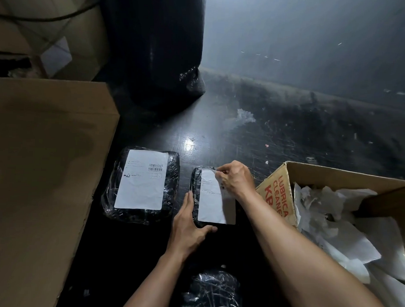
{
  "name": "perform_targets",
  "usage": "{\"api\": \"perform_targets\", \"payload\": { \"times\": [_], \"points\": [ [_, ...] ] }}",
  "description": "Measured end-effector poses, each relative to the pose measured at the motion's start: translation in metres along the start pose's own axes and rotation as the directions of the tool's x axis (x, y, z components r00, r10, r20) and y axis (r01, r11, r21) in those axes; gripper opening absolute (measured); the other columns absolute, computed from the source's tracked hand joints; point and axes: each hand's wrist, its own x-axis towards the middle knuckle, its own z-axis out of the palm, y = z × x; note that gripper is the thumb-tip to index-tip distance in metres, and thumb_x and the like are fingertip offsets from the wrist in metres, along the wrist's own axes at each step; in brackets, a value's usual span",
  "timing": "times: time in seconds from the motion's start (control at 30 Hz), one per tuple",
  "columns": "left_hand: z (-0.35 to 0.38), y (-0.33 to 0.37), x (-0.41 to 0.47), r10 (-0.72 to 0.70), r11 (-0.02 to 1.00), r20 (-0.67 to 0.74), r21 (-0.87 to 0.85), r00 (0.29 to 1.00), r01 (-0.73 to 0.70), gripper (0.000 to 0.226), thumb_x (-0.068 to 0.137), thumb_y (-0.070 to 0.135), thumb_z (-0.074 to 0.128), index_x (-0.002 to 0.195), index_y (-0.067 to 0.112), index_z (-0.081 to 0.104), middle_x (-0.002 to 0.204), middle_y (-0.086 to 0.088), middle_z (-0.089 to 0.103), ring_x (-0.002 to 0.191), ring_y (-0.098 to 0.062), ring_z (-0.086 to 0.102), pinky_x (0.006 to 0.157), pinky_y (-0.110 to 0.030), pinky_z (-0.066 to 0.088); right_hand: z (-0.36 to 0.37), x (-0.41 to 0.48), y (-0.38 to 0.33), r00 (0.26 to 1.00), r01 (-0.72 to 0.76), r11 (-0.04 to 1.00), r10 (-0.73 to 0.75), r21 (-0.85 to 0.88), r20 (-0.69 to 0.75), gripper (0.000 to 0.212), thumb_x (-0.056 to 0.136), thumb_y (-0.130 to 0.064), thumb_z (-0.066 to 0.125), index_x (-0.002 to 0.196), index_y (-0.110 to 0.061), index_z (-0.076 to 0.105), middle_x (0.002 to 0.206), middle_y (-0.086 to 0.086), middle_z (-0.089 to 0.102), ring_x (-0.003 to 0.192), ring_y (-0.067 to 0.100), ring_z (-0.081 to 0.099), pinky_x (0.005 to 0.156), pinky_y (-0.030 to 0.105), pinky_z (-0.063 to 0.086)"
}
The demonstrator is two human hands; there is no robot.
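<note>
A small black plastic-wrapped parcel [195, 187] lies on the dark floor with a white shipping label [210, 199] on top. My left hand [189, 226] holds the parcel's near left corner, fingers along its left side and thumb curled at the front edge. My right hand [235, 177] pinches the label's far top edge. A larger wrapped parcel [173, 175] with its own white label [142, 178] lies just to the left. A third wrapped parcel [212, 291] lies near me, between my forearms.
A large flat cardboard box [42, 170] fills the left side. An open cardboard box [278, 192] with red print holds crumpled white paper [332, 215] at the right. A tall black bag [159, 48] stands behind. The scuffed dark floor [289, 133] stretches away beyond.
</note>
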Motion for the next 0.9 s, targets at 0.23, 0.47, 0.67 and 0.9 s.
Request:
{"api": "perform_targets", "payload": {
  "times": [0.23,0.47,0.67,0.9],
  "points": [
    [0.000,-0.003,0.001,-0.028,1.000,-0.007,-0.001,1.000,0.028,0.121,0.055,0.031,0.094,0.152,0.006,0.027,0.158,-0.008,0.028,0.144,-0.008,0.027,0.106,0.002,0.011,0.020,-0.035,-0.004,0.917,0.221,0.975,-0.218,-0.027,-0.333,0.025,0.091,-0.035,0.065,0.084,-0.016,0.079,0.081,0.005,0.077,0.069,0.026,0.068,0.075,0.038,0.055],
    [0.000,-0.002,0.000,-0.045,0.998,-0.020,0.033,0.999,0.046,0.117,0.055,0.027,0.093,0.151,0.006,0.029,0.157,-0.008,0.031,0.143,-0.009,0.031,0.108,-0.004,0.014,0.020,-0.048,-0.007,0.889,0.227,0.951,-0.290,-0.209,-0.353,0.015,0.090,-0.028,0.071,0.080,-0.019,0.077,0.068,0.001,0.074,0.055,0.020,0.065,0.074,0.028,0.034],
    [0.000,-0.002,0.002,-0.060,0.997,-0.018,0.040,0.998,0.061,0.115,0.056,0.029,0.092,0.151,0.007,0.030,0.156,-0.008,0.032,0.144,-0.009,0.031,0.112,-0.009,0.018,0.019,-0.062,-0.011,0.856,0.277,0.929,-0.354,-0.246,-0.376,0.033,0.094,-0.031,0.048,0.070,-0.020,0.066,0.061,-0.005,0.066,0.051,0.017,0.057,0.074,0.030,0.041],
    [-0.002,0.002,0.004,-0.068,0.997,-0.005,0.029,0.998,0.068,0.118,0.055,0.031,0.093,0.152,0.009,0.030,0.157,-0.007,0.031,0.143,-0.011,0.033,0.113,-0.014,0.022,0.014,-0.069,-0.013,0.884,0.234,0.965,-0.262,-0.120,-0.387,0.011,0.088,-0.025,0.070,0.082,-0.019,0.078,0.069,0.004,0.075,0.058,0.027,0.068,0.065,0.032,0.051]
  ]
}}
